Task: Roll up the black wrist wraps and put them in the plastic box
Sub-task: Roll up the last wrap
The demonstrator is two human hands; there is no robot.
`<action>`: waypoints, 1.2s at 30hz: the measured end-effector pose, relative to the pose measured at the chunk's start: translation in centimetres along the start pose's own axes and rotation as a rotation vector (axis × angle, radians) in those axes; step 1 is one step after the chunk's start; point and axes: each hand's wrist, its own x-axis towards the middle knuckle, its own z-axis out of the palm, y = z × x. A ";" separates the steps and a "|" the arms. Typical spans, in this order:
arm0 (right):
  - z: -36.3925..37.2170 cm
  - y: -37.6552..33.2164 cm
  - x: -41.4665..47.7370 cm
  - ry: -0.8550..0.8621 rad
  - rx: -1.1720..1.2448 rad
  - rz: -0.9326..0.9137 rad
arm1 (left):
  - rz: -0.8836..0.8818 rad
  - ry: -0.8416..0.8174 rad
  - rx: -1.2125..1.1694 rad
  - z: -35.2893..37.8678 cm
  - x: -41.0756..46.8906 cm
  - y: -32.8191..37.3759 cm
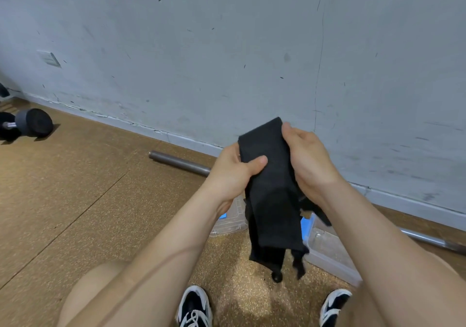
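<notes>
A black wrist wrap (271, 190) hangs in front of me, held up by both hands above the floor. My left hand (233, 172) grips its left edge, thumb pressed across the fabric. My right hand (309, 160) holds the upper right edge, fingers curled behind it. The wrap's lower end and thin straps dangle toward the floor. A clear plastic box (327, 251) with a blue clip sits on the floor behind the wrap, to the right. Its clear lid (233, 222) lies to the left, partly hidden by my left wrist.
A steel barbell (180, 162) lies along the foot of the grey wall (227, 49). A black dumbbell (32, 123) rests far left on the brown speckled floor (88, 188). My knees and two black-and-white shoes (194, 306) are at the bottom.
</notes>
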 end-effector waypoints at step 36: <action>-1.5 -0.9 -0.5 -0.196 -0.908 -0.174 | -0.081 0.258 -0.198 -1.9 1.1 1.6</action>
